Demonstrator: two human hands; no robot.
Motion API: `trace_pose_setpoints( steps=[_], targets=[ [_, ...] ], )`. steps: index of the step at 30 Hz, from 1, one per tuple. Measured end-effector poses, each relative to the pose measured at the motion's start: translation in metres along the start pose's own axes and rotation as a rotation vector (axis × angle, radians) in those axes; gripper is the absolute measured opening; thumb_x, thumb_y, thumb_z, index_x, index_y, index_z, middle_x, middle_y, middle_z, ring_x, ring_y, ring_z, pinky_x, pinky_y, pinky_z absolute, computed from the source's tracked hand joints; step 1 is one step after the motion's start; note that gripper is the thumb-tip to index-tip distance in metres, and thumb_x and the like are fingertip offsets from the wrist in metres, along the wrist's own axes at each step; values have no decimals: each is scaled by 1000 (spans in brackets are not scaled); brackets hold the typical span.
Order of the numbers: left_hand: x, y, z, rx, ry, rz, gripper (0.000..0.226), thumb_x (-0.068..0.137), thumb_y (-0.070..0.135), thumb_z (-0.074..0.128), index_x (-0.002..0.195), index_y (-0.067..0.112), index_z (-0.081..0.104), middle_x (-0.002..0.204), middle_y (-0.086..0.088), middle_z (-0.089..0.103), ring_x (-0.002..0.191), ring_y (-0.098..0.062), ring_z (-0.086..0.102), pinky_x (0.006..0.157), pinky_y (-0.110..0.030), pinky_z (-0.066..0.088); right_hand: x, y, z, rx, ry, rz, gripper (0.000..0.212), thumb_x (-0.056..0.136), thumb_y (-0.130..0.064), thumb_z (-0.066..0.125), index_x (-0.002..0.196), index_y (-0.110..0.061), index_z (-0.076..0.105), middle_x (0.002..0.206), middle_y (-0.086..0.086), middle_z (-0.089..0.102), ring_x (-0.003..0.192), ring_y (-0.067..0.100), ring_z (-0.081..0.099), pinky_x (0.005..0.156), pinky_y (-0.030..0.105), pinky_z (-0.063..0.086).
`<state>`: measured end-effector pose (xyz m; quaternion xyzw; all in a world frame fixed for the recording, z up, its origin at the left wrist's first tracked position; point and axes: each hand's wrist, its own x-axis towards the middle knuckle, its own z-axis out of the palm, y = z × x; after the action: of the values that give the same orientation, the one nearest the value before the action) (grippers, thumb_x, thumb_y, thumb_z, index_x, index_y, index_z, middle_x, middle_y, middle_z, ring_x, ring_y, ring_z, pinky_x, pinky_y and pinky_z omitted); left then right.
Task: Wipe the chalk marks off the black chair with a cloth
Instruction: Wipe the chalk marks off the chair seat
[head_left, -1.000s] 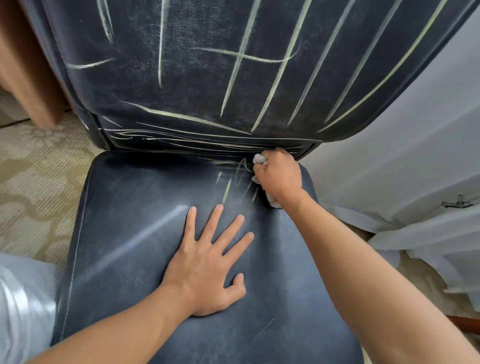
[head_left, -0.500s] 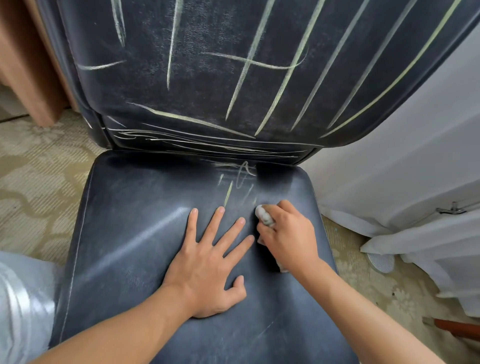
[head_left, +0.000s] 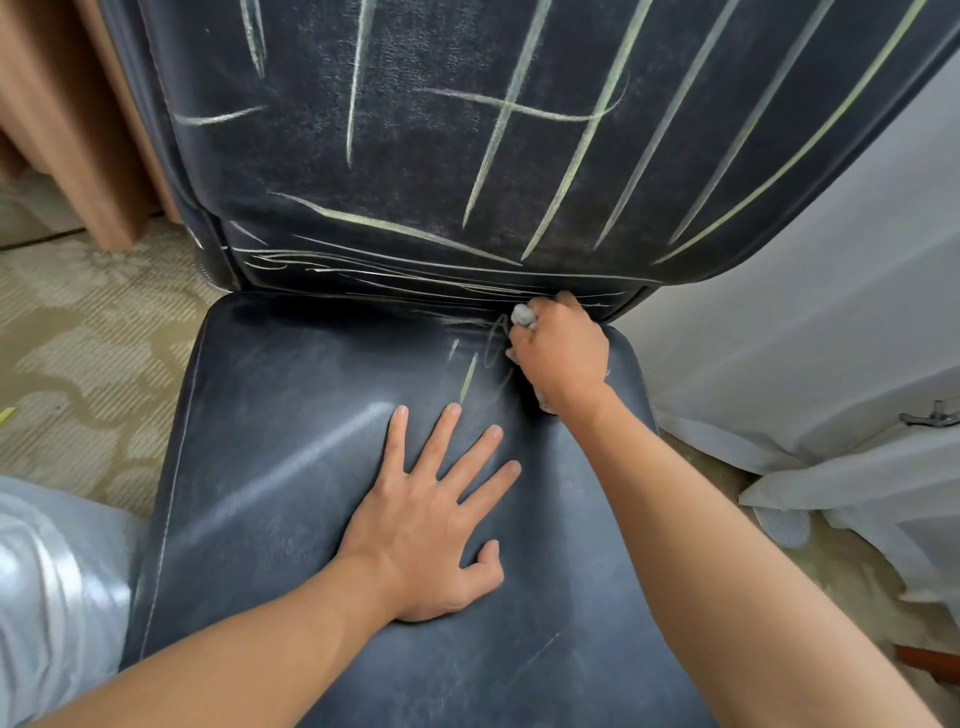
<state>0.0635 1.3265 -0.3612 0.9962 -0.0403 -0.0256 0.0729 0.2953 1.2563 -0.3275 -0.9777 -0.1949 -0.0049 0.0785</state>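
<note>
A: We have our right hand (head_left: 561, 353) at the back of the seat (head_left: 291, 415), fingers curled tight round the cloth (head_left: 522, 316), a pale wad poking out above the knuckles and a bit more showing under the wrist.

B: And our left hand (head_left: 436, 525) lies flat mid-seat, fingers straight and spread, holding nothing. We judge it's there to brace us and steady the black chair (head_left: 415, 156) while the other hand rubs.

A: Right. The cloth sits against the crease where seat meets backrest (head_left: 426, 135), just beside the small chalk squiggles (head_left: 496, 343) on the seat. Those marks lie to the left of our right-hand fingers, touching or nearly so; we can't tell which.

B: One short chalk stroke (head_left: 469, 376) runs between the two hands, its lower end close above our left fingertips.

A: The bunched grip makes sense to us: a firm pad to press into that seam.

B: Plenty left, though. The backrest is covered in long chalk lines (head_left: 576, 150), untouched by the look of it, well above both hands.
</note>
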Motion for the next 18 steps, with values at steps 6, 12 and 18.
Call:
trace_pose_setpoints(
  steps=[6, 12, 18],
  targets=[
    [0, 0, 0, -16, 11, 3, 76, 89, 63, 40, 159, 33, 40, 171, -3, 24, 158, -44, 8, 117, -78, 10, -81, 16, -11, 74, 2, -125, 11, 84, -28, 63, 78, -20, 58, 85, -2, 48, 69, 24, 54, 55, 37, 46],
    [1, 0, 1, -47, 50, 17, 78, 86, 62, 46, 157, 30, 45, 169, -5, 31, 157, -45, 14, 116, -79, 13, -118, 23, -11, 101, -27, -182, 9, 83, -30, 66, 88, -24, 69, 80, -5, 47, 65, 19, 51, 54, 34, 47],
    [1, 1, 0, -29, 44, 3, 77, 88, 63, 43, 158, 31, 43, 169, -5, 28, 158, -45, 9, 117, -77, 11, -47, -4, 5, 53, 41, -144, 16, 88, -26, 60, 78, -14, 57, 89, 1, 51, 69, 28, 53, 56, 32, 37]
  ],
)
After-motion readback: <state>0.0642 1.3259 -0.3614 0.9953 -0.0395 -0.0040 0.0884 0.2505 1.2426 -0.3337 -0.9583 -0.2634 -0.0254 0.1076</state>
